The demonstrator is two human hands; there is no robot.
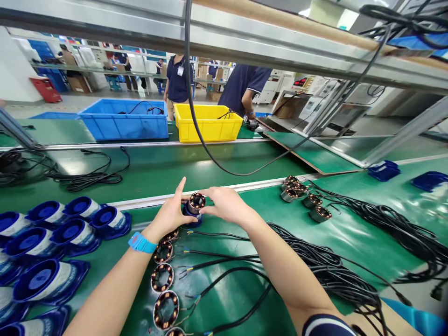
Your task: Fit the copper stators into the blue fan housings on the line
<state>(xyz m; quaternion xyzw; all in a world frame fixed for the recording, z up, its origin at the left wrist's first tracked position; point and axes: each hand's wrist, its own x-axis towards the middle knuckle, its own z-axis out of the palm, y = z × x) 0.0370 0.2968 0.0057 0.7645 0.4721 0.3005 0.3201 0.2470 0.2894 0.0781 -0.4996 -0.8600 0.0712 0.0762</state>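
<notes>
A ring-shaped motor stator [197, 201] with copper windings sits upright over a small blue base [193, 219] near the far edge of the green bench. My right hand [224, 204] pinches the stator from the right with thumb and fingers. On its left side, my left hand [171, 213] grips it low, thumb in front where stator and blue base meet, index finger raised. A line of similar stators [166, 310] runs toward me below my left wrist. Thin coloured wire ends of black cables [224, 254] lie beside them.
Blue cup-like housings [37, 280] crowd the left. Bundled black cables [315, 261] and loose stators [292, 189] lie to the right. Beyond stand a blue bin [126, 126] and a yellow bin [210, 128]. A cable [217, 163] hangs overhead. Co-workers stand behind.
</notes>
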